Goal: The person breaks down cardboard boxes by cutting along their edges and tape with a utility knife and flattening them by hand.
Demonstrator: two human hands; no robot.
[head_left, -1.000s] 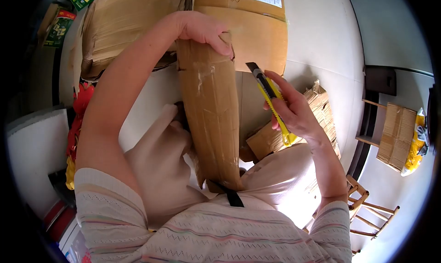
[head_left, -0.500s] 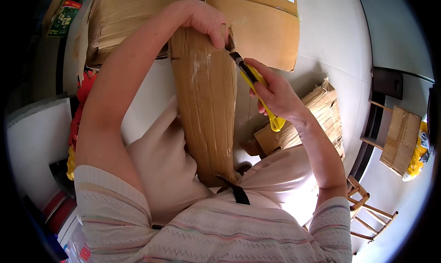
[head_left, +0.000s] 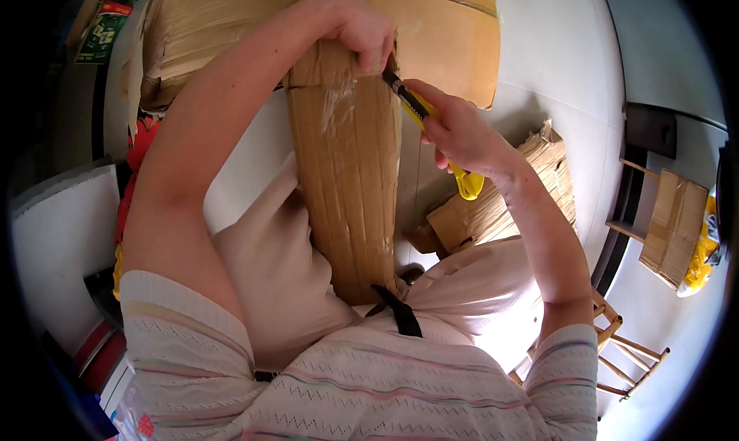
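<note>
A tall, narrow cardboard box (head_left: 344,172) stands between my knees, its creased side crossed by strips of clear tape. My left hand (head_left: 363,35) bends over its far top end, fingers closed on the cardboard edge at the right corner. In my right hand (head_left: 466,137) is a yellow box cutter (head_left: 419,111), gripped around the handle. The cutter's black and metal front end meets the box's top right corner, just below my left fingers. How deep the blade sits there I cannot tell.
Large flattened cardboard (head_left: 439,45) lies beyond the box. A crumpled carton (head_left: 477,210) rests on the floor to the right. Farther right are a wooden stool (head_left: 627,356) and another carton (head_left: 671,222). A white panel (head_left: 65,241) stands at left.
The cutter's tip has moved slightly up and left into the box's corner. My left fingers have shifted a little to the right along the edge.
</note>
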